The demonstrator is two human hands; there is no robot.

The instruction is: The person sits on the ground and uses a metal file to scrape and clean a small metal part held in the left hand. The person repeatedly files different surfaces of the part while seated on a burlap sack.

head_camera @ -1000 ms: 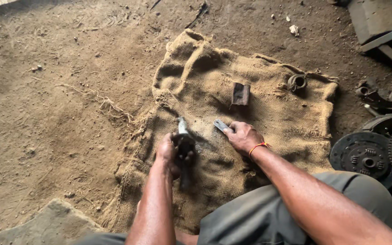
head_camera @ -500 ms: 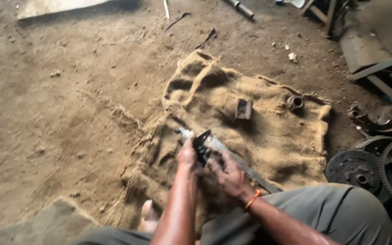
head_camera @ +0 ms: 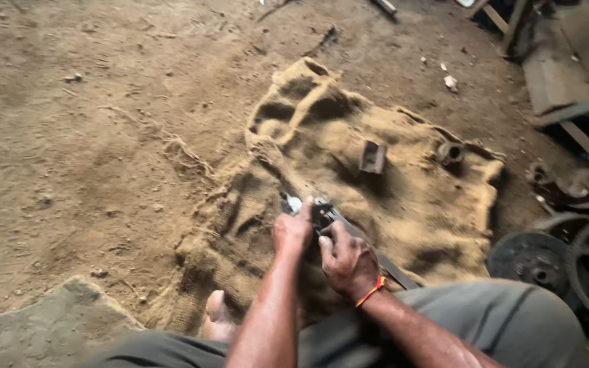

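A: Head view is looking down at a person sitting low over a burlap sack (head_camera: 403,204) that is lying spread on a dirt floor (head_camera: 90,150). What are the hands doing?

B: Both are meeting over a small dark metal part (head_camera: 320,217) near the middle of the sack. The left hand (head_camera: 293,230) is curling its fingers closed around the near-left side of the part, with a pale metal end (head_camera: 293,203) sticking out just beyond the knuckles. The right hand (head_camera: 345,257) is closing on it from the right, thumb and fingers pressing in; an orange thread band (head_camera: 371,292) is sitting on that wrist.

A: Is the part lifted off the sack?

B: I cannot tell; the hands are covering its underside. A long dark flat bar (head_camera: 390,266) is running from under the right hand toward the person's knee, lying on the burlap.

A: What else is lying about?

B: A small rectangular metal block (head_camera: 372,157) is standing on the sack beyond the hands, well apart from them, and a short ring-shaped piece (head_camera: 450,152) is sitting further right near the sack's edge. Dark gear wheels (head_camera: 533,257) are resting on the floor at the right, off the burlap. A bare foot (head_camera: 218,319) is showing at the sack's near edge, beside the left forearm.
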